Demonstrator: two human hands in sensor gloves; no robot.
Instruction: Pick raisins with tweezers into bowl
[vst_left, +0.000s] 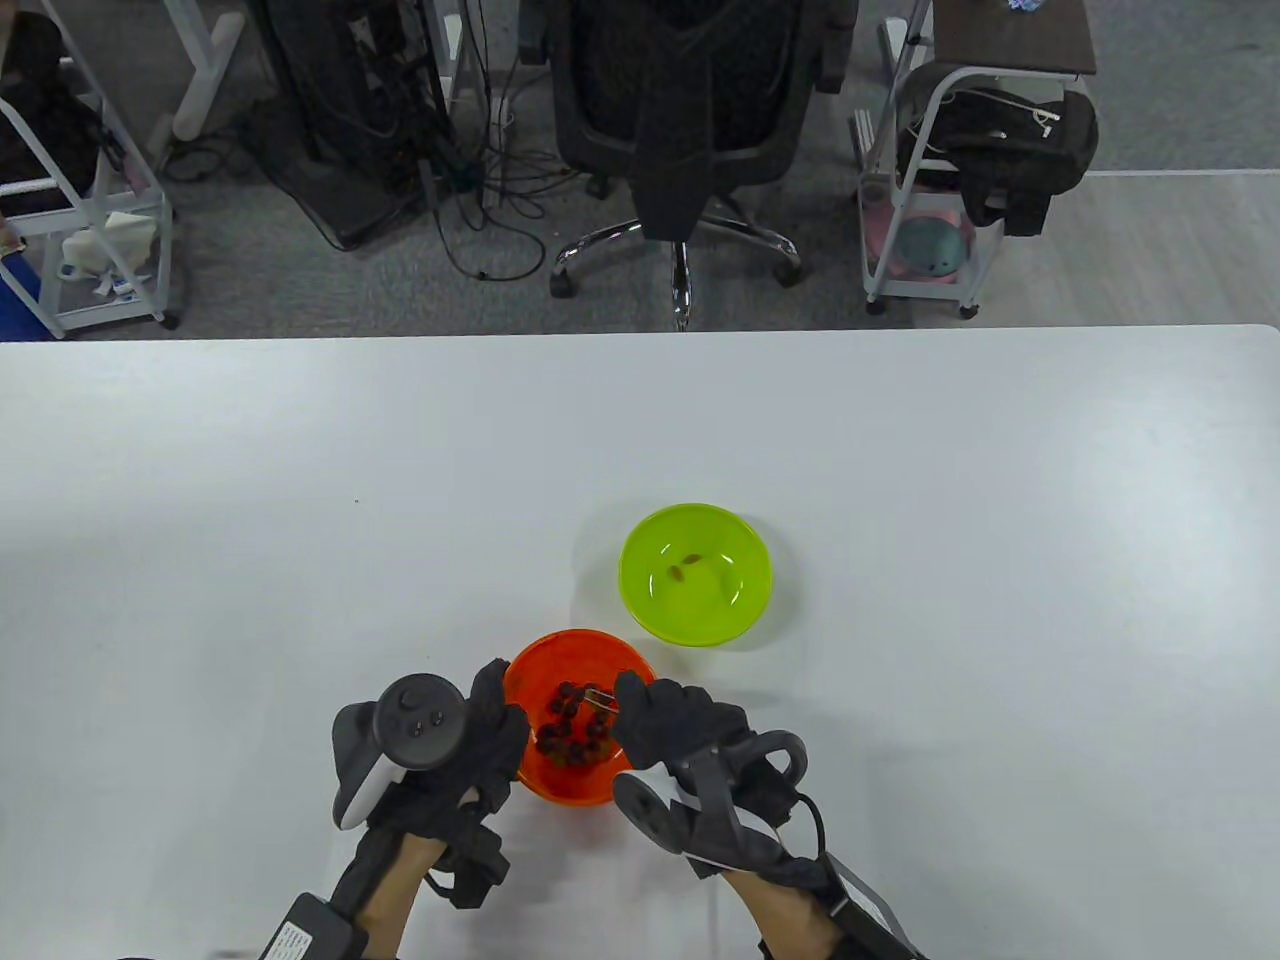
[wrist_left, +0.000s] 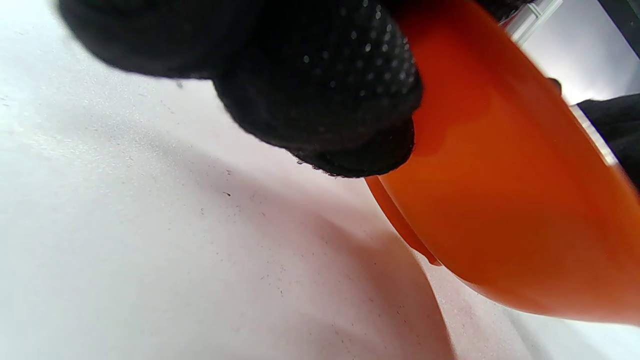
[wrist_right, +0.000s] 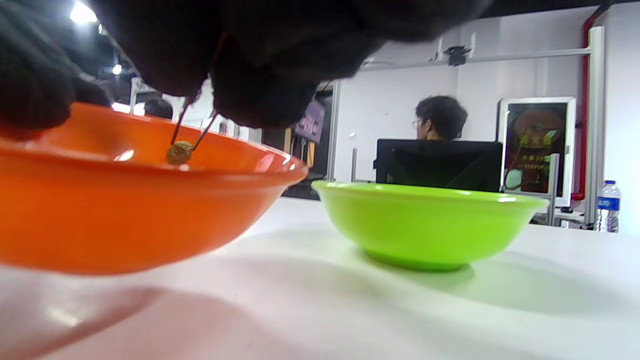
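An orange bowl (vst_left: 560, 680) with several dark raisins (vst_left: 575, 735) sits near the table's front edge. A green bowl (vst_left: 650, 600) stands just behind it to the right, with a raisin (vst_left: 678, 573) or two inside. My right hand (vst_left: 665, 715) holds thin tweezers (wrist_right: 192, 127) over the orange bowl (wrist_right: 125, 210). The tweezer tips pinch one raisin (wrist_right: 178, 152) just above the rim. My left hand (vst_left: 495, 725) grips the orange bowl's left side; its fingers (wrist_left: 320, 85) press on the bowl's outer wall (wrist_left: 500, 175).
The white table (vst_left: 300, 520) stretches wide to the left, right and back. An office chair (vst_left: 690, 130) and carts stand on the floor beyond the far edge. The green bowl (wrist_right: 425, 222) sits about a hand's width from the orange one.
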